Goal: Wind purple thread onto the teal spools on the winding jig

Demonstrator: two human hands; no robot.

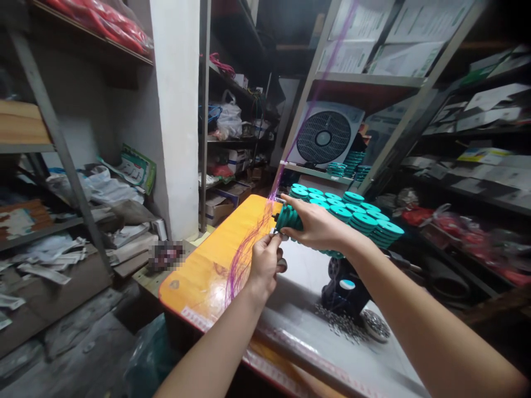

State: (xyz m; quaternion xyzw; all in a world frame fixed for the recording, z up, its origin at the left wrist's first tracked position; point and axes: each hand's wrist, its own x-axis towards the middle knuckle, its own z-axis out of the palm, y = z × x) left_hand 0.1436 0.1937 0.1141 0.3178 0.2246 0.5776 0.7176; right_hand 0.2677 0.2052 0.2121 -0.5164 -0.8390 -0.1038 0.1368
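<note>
My right hand (313, 221) is curled over a row of teal spools (285, 218) on a dark spindle, its fingers bent around their tops. Below and left of them, my left hand (264, 262) is closed in a pinch against the spools' lower edge. What its fingertips hold is too small to make out. A dark round thing (282, 265) shows beside its curled fingers. Fine purple strands (243, 254) come down from the upper right, pass by the spools and hang in a loose loop over the orange tabletop (194, 276).
Stacked teal spools (352, 213) stand behind my right hand. A dark machine (342, 290) sits on the table, beside scattered small metal pieces (340, 323) and a round dish (375, 325) of them. A fan (323, 137) and loaded shelves stand behind; a white pillar (178, 110) rises left.
</note>
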